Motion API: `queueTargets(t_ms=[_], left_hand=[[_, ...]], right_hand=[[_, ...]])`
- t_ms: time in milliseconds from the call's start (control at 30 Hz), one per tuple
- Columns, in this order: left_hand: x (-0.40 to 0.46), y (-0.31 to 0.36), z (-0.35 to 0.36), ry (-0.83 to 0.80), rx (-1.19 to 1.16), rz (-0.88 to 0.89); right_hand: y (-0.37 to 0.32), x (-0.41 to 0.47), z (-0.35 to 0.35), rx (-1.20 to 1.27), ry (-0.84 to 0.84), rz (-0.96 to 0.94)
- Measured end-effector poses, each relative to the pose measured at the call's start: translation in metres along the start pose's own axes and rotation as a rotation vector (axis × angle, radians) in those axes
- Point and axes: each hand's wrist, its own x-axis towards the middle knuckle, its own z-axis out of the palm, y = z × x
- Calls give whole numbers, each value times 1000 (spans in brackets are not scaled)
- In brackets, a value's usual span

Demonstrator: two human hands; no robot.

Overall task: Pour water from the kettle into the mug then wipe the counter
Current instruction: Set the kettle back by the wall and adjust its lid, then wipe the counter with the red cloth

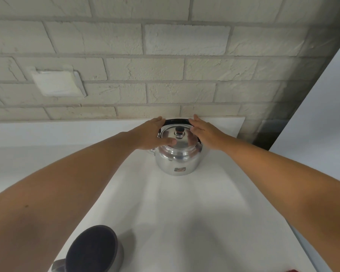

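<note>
On a white counter (185, 213) against a brick wall (165, 75), left hand (151, 134) and right hand (206, 134) lie spread against the kettle (178, 160).

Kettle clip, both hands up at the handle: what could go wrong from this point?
1. The left hand lies across the lid while the right hand is at the black handle; neither shows a closed grip, so the kettle might slip when lifted.
2. The mug sits far from the kettle, near the counter front edge; carrying could drip, or the left forearm could knock it.
</note>
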Motion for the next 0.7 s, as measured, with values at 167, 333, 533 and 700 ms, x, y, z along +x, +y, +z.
queueTargets(t_ms=[167, 333, 533, 700], left_hand=[[-29, 13, -10, 99, -8, -85], [-97, 36, -28, 180, -10, -34], [-207, 60, -21, 352, -11, 66], [-301, 56, 6, 516, -50, 86]], right_hand=[[-13, -40, 2, -59, 191, -34], [-18, -137, 18, -64, 227, -151], [3, -278, 60, -227, 117, -3], [17, -373, 98, -460, 208, 263]])
